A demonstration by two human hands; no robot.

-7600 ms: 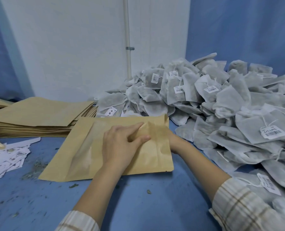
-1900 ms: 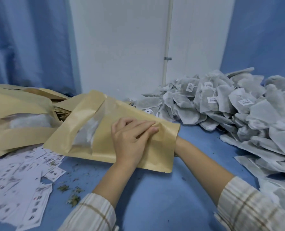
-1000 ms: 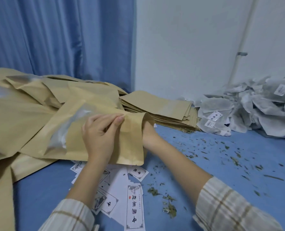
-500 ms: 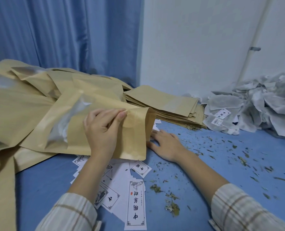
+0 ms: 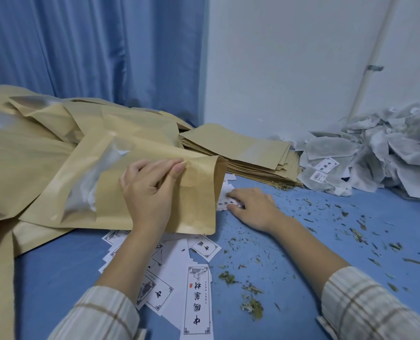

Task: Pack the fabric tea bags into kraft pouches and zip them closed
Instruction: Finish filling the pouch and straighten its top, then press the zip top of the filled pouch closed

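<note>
One filled kraft pouch (image 5: 140,192) being pinched near mouth end by left hand (image 5: 150,192), fingers curled; clear window showing white contents. Long axis lying left-right, mouth pointing right, resting on heap of pouches (image 5: 32,148) at worktop (image 5: 302,266) left edge. Right hand (image 5: 253,207) being laid flat, fingers relaxed, on one paper label (image 5: 225,201). One flat stack of pouches (image 5: 243,153), one tea bag pile (image 5: 376,155) being kept at back edge.

Right hand (image 5: 250,207) now off the pouch (image 5: 135,182), onto a label (image 5: 225,201).

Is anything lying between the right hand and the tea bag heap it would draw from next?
Nothing solid does. Between the right hand, resting on a paper label, and the tea bag heap lies only blue table with scattered tea leaf bits.
</note>
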